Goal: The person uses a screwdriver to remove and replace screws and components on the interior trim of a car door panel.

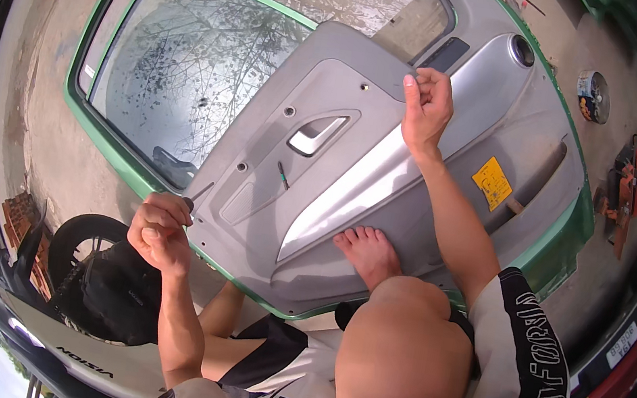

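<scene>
My left hand [161, 232] is closed around what looks like a screwdriver, its thin metal shaft [204, 190] over the lower left edge of a grey door trim panel [335, 79]. My right hand [427, 110] grips that panel's upper right corner with curled fingers and thumb. The panel has a silver handle recess and several round holes. A small green-and-black tool [283, 175] lies on it. My bare foot [368, 255] rests on grey trim to the right of a long silver strip, below a yellow sticker [492, 183].
Green doors with glass [190, 67] lie on concrete beneath me. A round tin [593, 97] and red metal objects [636, 187] are at the right. A motorbike [70, 343] with a black wheel is at lower left, bricks [26, 223] beside it. A red vehicle [610, 386] is at lower right.
</scene>
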The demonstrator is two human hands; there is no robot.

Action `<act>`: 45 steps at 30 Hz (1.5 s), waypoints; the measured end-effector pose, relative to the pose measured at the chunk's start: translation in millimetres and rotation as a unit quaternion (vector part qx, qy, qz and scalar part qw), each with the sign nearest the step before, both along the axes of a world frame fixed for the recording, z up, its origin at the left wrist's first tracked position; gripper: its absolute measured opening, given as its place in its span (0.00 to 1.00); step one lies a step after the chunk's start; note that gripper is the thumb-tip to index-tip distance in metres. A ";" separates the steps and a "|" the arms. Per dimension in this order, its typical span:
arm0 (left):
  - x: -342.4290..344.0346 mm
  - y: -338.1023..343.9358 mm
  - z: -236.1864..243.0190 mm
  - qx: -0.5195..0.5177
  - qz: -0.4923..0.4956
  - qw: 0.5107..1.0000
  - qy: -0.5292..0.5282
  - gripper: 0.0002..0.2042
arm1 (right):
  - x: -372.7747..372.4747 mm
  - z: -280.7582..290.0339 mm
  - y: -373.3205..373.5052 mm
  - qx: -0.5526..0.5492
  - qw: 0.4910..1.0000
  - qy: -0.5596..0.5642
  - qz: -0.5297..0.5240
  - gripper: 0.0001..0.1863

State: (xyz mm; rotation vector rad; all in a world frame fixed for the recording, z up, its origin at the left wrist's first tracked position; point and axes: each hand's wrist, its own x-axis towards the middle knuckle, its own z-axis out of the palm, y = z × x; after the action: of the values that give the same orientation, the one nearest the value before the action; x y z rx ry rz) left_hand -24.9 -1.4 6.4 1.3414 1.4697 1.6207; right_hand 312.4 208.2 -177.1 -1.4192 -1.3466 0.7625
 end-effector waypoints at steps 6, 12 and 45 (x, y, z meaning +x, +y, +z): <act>13.0 -36.0 37.0 -0.278 -0.020 0.958 0.061 0.21 | -22.6 8.3 -3.3 0.004 0.999 -0.008 0.049 0.06; 24.4 -36.9 32.5 -0.453 0.019 0.886 0.101 0.20 | -209.4 54.6 -15.3 -0.034 0.864 -0.018 0.502 0.10; 59.3 -4.5 -40.3 -0.473 -0.136 0.847 0.200 0.18 | -59.7 43.7 -89.8 -0.079 0.846 -0.200 0.488 0.13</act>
State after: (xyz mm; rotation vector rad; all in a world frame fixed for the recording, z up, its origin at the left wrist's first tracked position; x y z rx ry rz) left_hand 34.4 -5.9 -34.0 1.2031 1.8296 0.2829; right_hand 252.7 118.3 -133.4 -0.9599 -2.4439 1.2833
